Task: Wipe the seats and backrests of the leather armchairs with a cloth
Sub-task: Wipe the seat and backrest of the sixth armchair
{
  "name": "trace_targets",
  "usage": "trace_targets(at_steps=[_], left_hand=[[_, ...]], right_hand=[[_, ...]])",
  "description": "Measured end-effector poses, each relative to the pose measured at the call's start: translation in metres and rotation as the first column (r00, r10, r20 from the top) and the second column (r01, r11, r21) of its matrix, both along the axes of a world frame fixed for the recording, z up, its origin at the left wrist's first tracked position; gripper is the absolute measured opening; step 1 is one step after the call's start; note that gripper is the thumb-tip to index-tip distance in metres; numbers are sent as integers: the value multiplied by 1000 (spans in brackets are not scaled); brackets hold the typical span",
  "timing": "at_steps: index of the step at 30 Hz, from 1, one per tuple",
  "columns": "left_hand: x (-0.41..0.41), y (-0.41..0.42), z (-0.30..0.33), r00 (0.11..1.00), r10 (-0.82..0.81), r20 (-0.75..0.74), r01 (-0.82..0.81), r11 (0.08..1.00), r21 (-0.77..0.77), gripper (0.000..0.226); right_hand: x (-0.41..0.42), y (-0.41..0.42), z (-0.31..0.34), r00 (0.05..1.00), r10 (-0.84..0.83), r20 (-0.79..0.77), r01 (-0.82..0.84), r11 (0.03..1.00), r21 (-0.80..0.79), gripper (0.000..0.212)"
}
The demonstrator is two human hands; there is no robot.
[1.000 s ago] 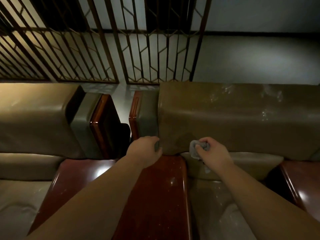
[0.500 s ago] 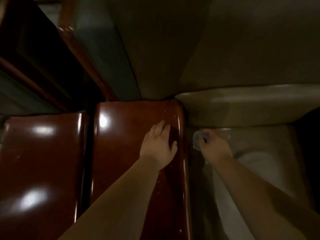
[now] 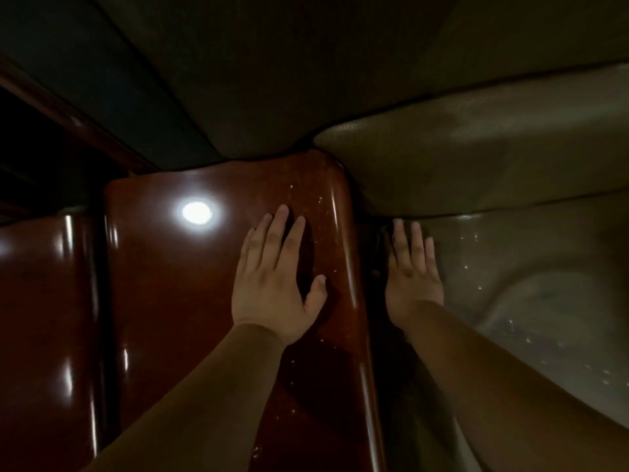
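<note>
The left hand (image 3: 277, 281) lies flat, fingers straight and slightly spread, on the glossy wooden armrest (image 3: 211, 301), holding nothing. To its right, across the armrest's rounded edge, the right hand (image 3: 412, 274) reaches lower, fingers straight and pressed flat at the left edge of the leather seat (image 3: 531, 301), close to the dark gap between seat and armrest. The cloth does not show plainly; a dim shape sits at the fingertips, and I cannot tell whether it lies under the palm or has slipped into the gap.

Judging by the task, a cloth of this kind should be light and limp, so it will bunch unless pressed flat under the whole palm, or gathered in the fingers for narrow seams. The seat ahead of the right hand carries small bright droplets or specks, so the leather is probably damp and slick; the cloth may skid rather than drag, and firm, even pressure would suit. The leather should give softly under the hand, while the armrest is hard and makes a steady brace.

Beyond both hands, the lower cushion (image 3: 459, 165) bulges over the seat, and the backrest (image 3: 306, 80) rises above it, dark.
</note>
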State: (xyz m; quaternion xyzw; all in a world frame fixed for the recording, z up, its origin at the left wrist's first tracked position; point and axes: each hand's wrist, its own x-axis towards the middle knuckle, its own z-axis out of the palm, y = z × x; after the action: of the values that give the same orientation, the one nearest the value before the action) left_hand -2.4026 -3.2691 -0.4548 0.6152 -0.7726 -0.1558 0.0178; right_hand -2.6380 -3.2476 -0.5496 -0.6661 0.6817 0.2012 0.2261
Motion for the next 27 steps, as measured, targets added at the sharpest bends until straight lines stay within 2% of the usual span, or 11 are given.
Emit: trace_targets(at_steps=[5, 9, 12, 14, 15, 17, 19, 21, 23, 25, 27], left_hand=[[1, 0, -5, 1000, -8, -14, 8, 999, -40, 82], [2, -1, -6, 1000, -5, -17, 4, 998, -57, 81], [2, 0, -6, 1000, -4, -11, 3, 998, -69, 82], [2, 0, -7, 1000, -9, -1, 9, 997, -77, 82], [2, 0, -7, 1000, -9, 5, 9, 997, -81, 82], [1, 0, -6, 1000, -10, 20, 12, 996, -84, 83], [1, 1, -6, 1000, -10, 18, 12, 997, -80, 83], [1, 1, -6, 1000, -13, 16, 14, 996, -85, 83], [0, 2, -6, 1000, -7, 15, 8, 996, -88, 83], [0, 2, -7, 1000, -3, 16, 5, 995, -95, 83], [1, 2, -9, 1000, -9, 22, 11, 996, -89, 83]], right_hand=[[2, 11, -10, 973, -173, 154, 184, 981, -62, 70], [-7, 14, -29, 890, 344, 300, -333, 939, -88, 70], [-23, -3, -31, 988, 19, 156, 8, 985, -171, 61], [-21, 2, -27, 958, -280, 61, 286, 913, -290, 59], [-14, 3, -25, 952, -305, 22, 301, 919, -254, 61], [8, 11, -34, 999, -31, 16, 33, 984, -176, 73], [13, 16, -35, 935, 304, 185, -294, 953, -80, 83], [-12, 10, -32, 915, 366, 169, -355, 930, -93, 76], [-38, -2, -23, 992, 112, 53, -96, 966, -239, 62], [-48, -2, -19, 973, -225, 45, 228, 927, -296, 58], [-27, 1, -18, 949, -309, 66, 314, 904, -291, 60]])
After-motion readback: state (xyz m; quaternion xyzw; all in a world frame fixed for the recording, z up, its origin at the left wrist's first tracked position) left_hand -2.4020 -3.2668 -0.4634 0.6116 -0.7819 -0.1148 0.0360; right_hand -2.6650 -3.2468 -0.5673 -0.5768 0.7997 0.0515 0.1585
